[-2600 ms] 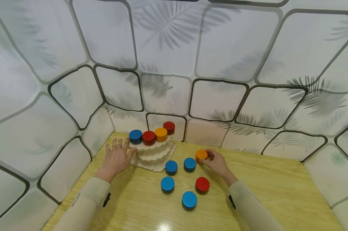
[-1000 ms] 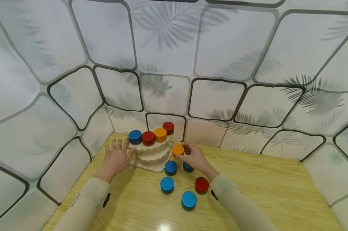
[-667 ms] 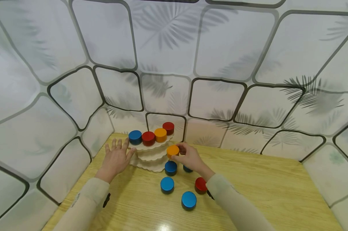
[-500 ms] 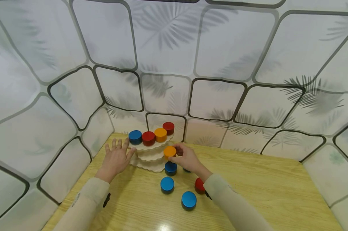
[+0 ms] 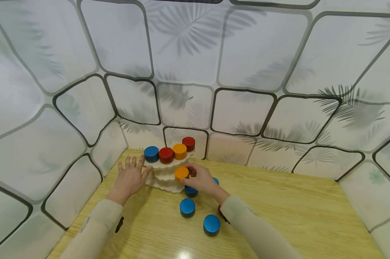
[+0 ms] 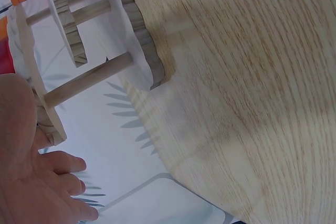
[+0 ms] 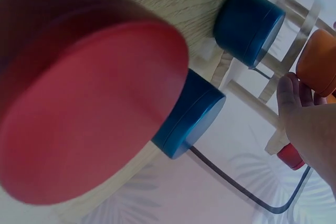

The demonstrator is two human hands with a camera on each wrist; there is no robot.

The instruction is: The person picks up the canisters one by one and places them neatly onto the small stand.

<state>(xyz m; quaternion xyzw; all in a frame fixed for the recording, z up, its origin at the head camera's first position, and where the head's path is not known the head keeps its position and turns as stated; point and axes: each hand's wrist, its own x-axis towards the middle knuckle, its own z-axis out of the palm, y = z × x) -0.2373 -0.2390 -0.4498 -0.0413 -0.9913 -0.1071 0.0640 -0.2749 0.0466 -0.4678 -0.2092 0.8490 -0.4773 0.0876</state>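
Observation:
A wooden stand [image 5: 166,186] with three scalloped tiers stands at the back left of the table. On its top tier sit a blue tin [image 5: 151,154], a red tin [image 5: 166,155], an orange tin [image 5: 180,152] and another red tin [image 5: 189,144]. My right hand [image 5: 203,180] pinches a second orange tin [image 5: 181,173] between thumb and fingers, in front of the middle tier. My left hand [image 5: 130,177] has its fingers spread, with thumb and index finger touching the left end of the top tier; the left wrist view shows the thumb [image 6: 18,124] at that tier's edge.
Blue tins [image 5: 187,207] stand on the wood-grain table [image 5: 143,230] before the stand, some partly behind my right hand. A red tin [image 7: 94,108] looms close in the right wrist view; my sleeve mostly covers it in the head view. A patterned backdrop [image 5: 243,111] encloses the table.
My right hand has carried the orange tin leftward from the table's middle to the front of the stand's middle tier. My left hand has stayed in place.

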